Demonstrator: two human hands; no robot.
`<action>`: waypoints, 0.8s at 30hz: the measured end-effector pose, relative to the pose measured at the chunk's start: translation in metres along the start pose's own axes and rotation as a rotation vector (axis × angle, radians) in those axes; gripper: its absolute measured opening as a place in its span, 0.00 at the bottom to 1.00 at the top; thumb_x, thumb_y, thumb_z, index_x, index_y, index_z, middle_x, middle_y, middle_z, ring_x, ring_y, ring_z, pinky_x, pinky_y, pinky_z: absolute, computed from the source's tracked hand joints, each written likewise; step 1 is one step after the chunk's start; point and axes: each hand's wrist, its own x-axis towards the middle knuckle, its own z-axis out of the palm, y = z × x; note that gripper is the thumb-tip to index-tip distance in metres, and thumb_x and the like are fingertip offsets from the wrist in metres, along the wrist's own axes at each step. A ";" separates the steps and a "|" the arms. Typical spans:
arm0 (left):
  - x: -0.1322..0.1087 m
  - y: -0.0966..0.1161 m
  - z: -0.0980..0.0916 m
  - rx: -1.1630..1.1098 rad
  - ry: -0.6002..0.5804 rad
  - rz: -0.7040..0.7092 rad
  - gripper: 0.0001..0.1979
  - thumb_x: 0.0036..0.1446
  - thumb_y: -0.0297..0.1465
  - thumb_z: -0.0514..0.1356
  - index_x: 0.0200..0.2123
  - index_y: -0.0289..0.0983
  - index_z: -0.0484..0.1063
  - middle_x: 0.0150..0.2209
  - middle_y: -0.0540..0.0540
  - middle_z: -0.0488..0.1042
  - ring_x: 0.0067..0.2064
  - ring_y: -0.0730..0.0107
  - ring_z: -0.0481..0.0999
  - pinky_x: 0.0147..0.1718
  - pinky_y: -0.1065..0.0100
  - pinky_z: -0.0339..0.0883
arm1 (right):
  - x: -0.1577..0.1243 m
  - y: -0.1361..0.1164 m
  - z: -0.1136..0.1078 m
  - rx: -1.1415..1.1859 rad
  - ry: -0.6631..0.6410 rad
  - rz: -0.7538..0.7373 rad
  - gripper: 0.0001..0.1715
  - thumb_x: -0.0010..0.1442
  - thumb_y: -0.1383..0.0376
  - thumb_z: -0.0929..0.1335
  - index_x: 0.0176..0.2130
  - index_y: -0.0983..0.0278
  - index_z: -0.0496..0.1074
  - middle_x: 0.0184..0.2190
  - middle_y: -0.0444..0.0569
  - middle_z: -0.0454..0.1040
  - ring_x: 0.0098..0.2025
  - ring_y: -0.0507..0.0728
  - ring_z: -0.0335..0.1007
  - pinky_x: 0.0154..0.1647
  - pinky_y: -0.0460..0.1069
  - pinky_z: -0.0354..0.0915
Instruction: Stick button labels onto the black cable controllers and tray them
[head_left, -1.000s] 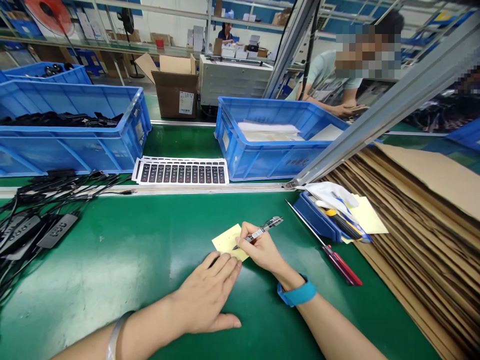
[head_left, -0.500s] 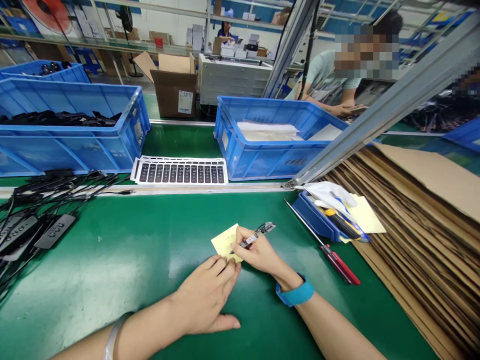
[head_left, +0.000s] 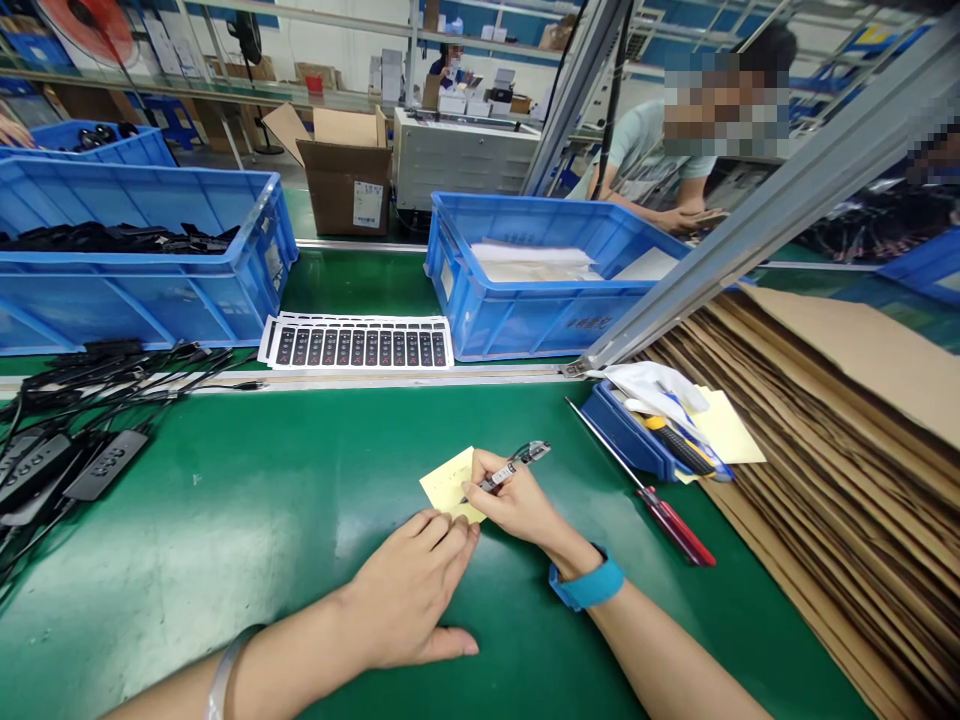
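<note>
While the left hand (head_left: 405,585) lies palm down on the glossy green tabletop (head_left: 300,470), its fingertips rest on the near edge of a square yellow paper note (head_left: 448,484), probably to stop it sliding. Those fingers lie close together and grip nothing; the thumb stands well out toward four o'clock, perhaps for steadiness. Taking the note as the clock's centre, the right hand (head_left: 517,505) sits between three and four o'clock, its fingers closed narrowly around a slim clear-and-black pen (head_left: 534,453). They hold it low, near the writing tip, likely for fine control, so the tail slants up toward two o'clock. Small marks show on the note (too faint to read).

A long screwdriver with a red handle (head_left: 679,525) lies at three o'clock, alongside a small blue plastic tray (head_left: 630,440), within reach yet outside the writing space. Black corded control boxes (head_left: 109,465) lie at nine o'clock, and white sheets of black printed labels (head_left: 360,345) at eleven, apparently set back to leave elbow room.
</note>
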 end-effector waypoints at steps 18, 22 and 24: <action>0.000 0.000 0.001 -0.028 -0.031 -0.008 0.43 0.64 0.55 0.41 0.64 0.22 0.55 0.59 0.32 0.67 0.55 0.51 0.65 0.56 0.57 0.50 | 0.000 0.001 0.000 -0.023 0.028 -0.013 0.13 0.51 0.68 0.64 0.22 0.60 0.53 0.19 0.38 0.53 0.22 0.49 0.47 0.24 0.46 0.48; 0.000 -0.001 -0.001 -0.039 -0.043 -0.008 0.43 0.64 0.55 0.40 0.64 0.23 0.55 0.59 0.32 0.67 0.56 0.50 0.65 0.57 0.57 0.50 | 0.001 0.001 -0.002 0.025 0.046 0.011 0.14 0.52 0.65 0.65 0.22 0.60 0.54 0.19 0.38 0.54 0.22 0.49 0.48 0.23 0.46 0.48; 0.001 -0.001 -0.002 -0.050 -0.050 -0.011 0.43 0.64 0.55 0.41 0.64 0.23 0.55 0.59 0.32 0.67 0.56 0.50 0.65 0.57 0.57 0.51 | 0.002 0.002 -0.006 0.049 0.079 0.037 0.14 0.53 0.64 0.65 0.22 0.60 0.55 0.18 0.38 0.54 0.22 0.49 0.48 0.23 0.46 0.48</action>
